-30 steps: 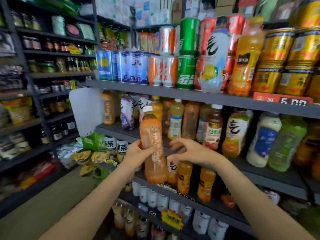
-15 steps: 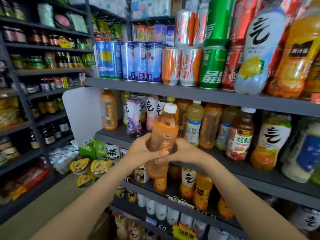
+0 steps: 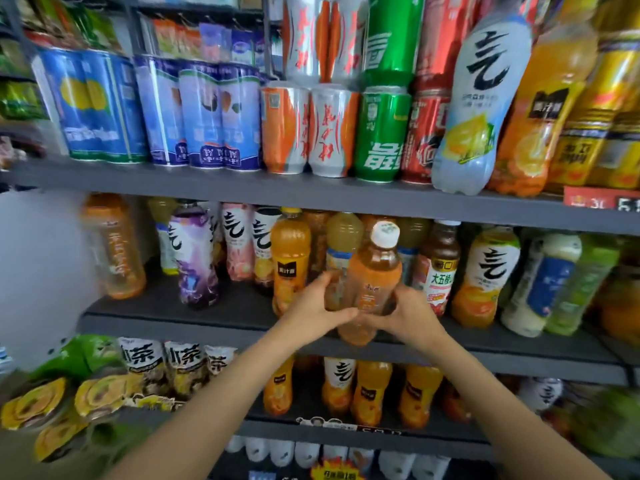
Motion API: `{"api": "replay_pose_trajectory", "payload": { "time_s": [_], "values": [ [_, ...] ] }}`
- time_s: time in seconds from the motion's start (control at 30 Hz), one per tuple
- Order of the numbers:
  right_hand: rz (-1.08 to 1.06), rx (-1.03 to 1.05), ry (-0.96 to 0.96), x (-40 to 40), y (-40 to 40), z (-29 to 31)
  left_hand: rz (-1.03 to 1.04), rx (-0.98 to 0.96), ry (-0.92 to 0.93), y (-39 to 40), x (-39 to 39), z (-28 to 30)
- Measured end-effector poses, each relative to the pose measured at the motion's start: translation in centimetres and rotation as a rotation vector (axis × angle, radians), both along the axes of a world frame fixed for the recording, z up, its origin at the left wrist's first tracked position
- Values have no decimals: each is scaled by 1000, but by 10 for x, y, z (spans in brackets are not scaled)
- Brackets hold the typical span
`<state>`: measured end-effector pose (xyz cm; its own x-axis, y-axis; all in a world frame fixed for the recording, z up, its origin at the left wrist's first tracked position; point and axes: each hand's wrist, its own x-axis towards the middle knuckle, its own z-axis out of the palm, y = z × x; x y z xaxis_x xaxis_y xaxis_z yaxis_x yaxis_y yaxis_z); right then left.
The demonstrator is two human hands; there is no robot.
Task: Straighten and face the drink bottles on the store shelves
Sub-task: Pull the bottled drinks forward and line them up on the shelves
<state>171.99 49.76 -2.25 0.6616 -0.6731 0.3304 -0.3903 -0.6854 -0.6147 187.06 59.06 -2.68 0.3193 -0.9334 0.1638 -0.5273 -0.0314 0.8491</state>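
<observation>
An orange tea bottle (image 3: 372,275) with a white cap is held between both my hands in front of the middle shelf (image 3: 207,323). My left hand (image 3: 311,310) grips its lower left side, and my right hand (image 3: 407,313) grips its lower right side. The bottle leans slightly, cap towards the upper right, and its base hangs over the shelf's front edge. Behind it stand a yellow juice bottle (image 3: 289,261) on the left and a brown bottle (image 3: 438,268) with a red and green label on the right.
The middle shelf carries a row of drink bottles, with a lone orange bottle (image 3: 112,247) at its far left. Cans (image 3: 379,136) and two tall bottles fill the top shelf (image 3: 311,192). More orange bottles (image 3: 369,393) stand on the shelf below, and snack packs (image 3: 93,393) lie at lower left.
Both hands have carried the orange bottle up and to the right, from below the middle shelf to its front edge. My right hand has closed onto the bottle. The camera has moved closer.
</observation>
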Motion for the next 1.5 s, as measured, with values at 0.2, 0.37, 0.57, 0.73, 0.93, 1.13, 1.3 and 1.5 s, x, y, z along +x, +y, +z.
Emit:
{"api": "replay_pose_trajectory", "payload": {
  "time_s": [0.2, 0.37, 0.57, 0.73, 0.93, 1.13, 1.3, 1.5],
  "values": [
    [-281, 48, 42, -9, -26, 0, 246, -10, 108, -42, 2, -16],
    [-380, 23, 96, 17, -44, -4, 394, -53, 68, -76, -5, -16],
    [-384, -25, 57, 25, -45, -14, 470, -79, -25, -91, -8, -13],
    [-377, -136, -132, 15, -39, -25, 553, -28, -56, -87, -12, -9],
    [-320, -235, -225, 16, -29, -40, 581, -33, -112, -58, -28, -9],
    [-249, -209, -370, 12, -17, -39, 402, -85, -78, -27, -35, -10],
    [46, -216, -524, 20, 12, -27, 225, -129, -89, 18, -21, -1],
    [335, -159, -478, 57, 50, -17, 325, -218, -144, 75, 15, 4]
  ]
}}
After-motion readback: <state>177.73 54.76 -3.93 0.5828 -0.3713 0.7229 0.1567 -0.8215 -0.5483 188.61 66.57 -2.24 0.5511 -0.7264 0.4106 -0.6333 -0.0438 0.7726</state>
